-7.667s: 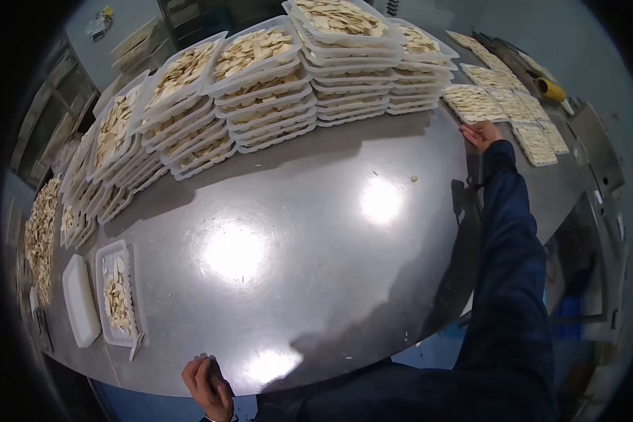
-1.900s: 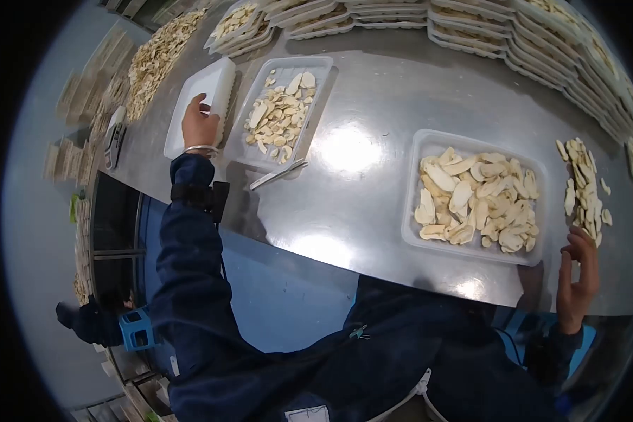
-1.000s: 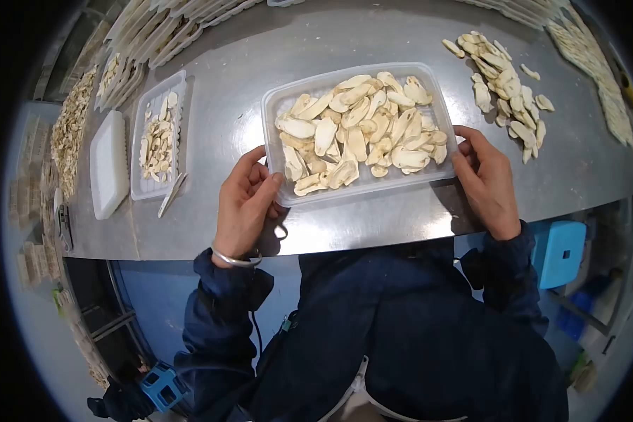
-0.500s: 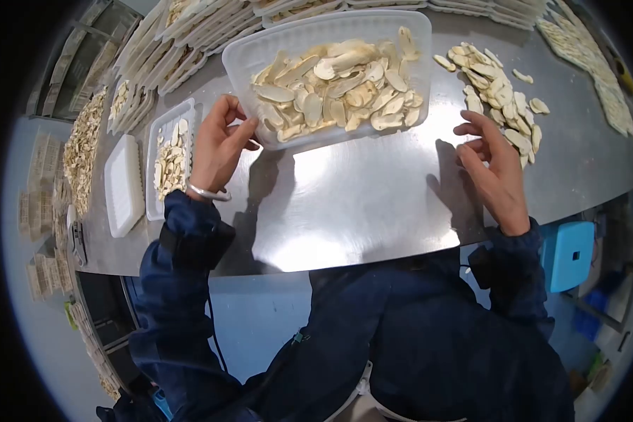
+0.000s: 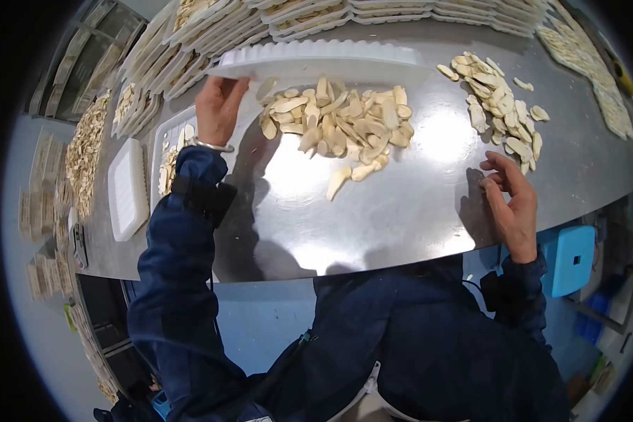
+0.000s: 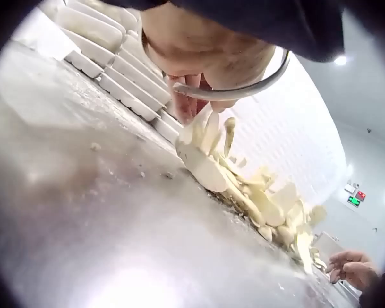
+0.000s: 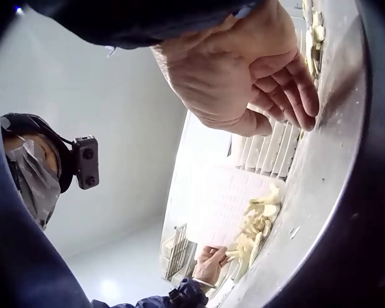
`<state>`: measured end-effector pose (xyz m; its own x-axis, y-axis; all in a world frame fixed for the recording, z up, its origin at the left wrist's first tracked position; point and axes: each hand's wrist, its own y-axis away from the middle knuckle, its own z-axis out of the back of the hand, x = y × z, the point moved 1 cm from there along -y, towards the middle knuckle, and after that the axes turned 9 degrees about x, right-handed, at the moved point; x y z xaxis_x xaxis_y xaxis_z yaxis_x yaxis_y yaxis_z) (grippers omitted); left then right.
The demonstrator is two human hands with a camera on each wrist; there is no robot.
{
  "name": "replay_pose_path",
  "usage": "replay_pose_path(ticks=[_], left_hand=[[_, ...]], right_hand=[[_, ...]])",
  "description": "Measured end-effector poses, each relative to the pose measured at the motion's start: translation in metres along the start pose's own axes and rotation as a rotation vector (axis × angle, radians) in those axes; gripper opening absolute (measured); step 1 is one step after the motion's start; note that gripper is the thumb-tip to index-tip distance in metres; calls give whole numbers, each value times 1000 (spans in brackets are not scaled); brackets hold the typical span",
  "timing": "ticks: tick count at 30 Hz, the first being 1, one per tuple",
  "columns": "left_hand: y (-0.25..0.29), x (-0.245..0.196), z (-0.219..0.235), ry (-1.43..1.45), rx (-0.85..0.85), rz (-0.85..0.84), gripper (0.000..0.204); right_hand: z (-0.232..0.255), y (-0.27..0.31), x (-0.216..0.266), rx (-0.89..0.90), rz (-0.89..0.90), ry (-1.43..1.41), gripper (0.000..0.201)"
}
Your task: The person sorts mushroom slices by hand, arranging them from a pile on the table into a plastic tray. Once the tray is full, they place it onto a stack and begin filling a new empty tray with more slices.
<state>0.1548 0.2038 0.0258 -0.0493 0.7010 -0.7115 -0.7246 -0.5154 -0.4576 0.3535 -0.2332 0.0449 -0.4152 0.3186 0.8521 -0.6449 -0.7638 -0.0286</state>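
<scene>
My left hand (image 5: 218,112) grips the left end of a clear plastic tray (image 5: 323,69), tipped up on its long side with its inside facing me. Pale mushroom slices (image 5: 341,119) lie spilled on the steel table just in front of it, a few nearer to me. The left wrist view shows the tray's ribbed bottom (image 6: 295,122) standing behind the slices. My right hand (image 5: 513,207) hovers over the table at the right, fingers loosely bent and holding nothing. Beyond it lies a loose pile of mushroom slices (image 5: 499,98).
Stacked trays of slices (image 5: 309,17) line the table's back. At the left are upturned white trays (image 5: 128,190), a tray of small pieces (image 5: 167,133) partly behind my left arm, and a large heap (image 5: 88,151). Rows of slices (image 5: 591,77) lie at the far right.
Both hands gripped the filled tray; the right let go and drew back right. My left hand has tipped the tray up and away, and its slices have spilled onto the table.
</scene>
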Motion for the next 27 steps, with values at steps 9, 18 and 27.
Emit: replay_pose_path(ticks=[9,18,27], left_hand=[[24,-143,53,-55,-159,-92,18],[174,-196,14,461,457,907,33],[194,-202,-2,524,608,994,60]], right_hand=[[-1,3,27,-101,181,116,32],[-3,22,52,204,64,-352,61],[-27,25,38,317,29,220,44]])
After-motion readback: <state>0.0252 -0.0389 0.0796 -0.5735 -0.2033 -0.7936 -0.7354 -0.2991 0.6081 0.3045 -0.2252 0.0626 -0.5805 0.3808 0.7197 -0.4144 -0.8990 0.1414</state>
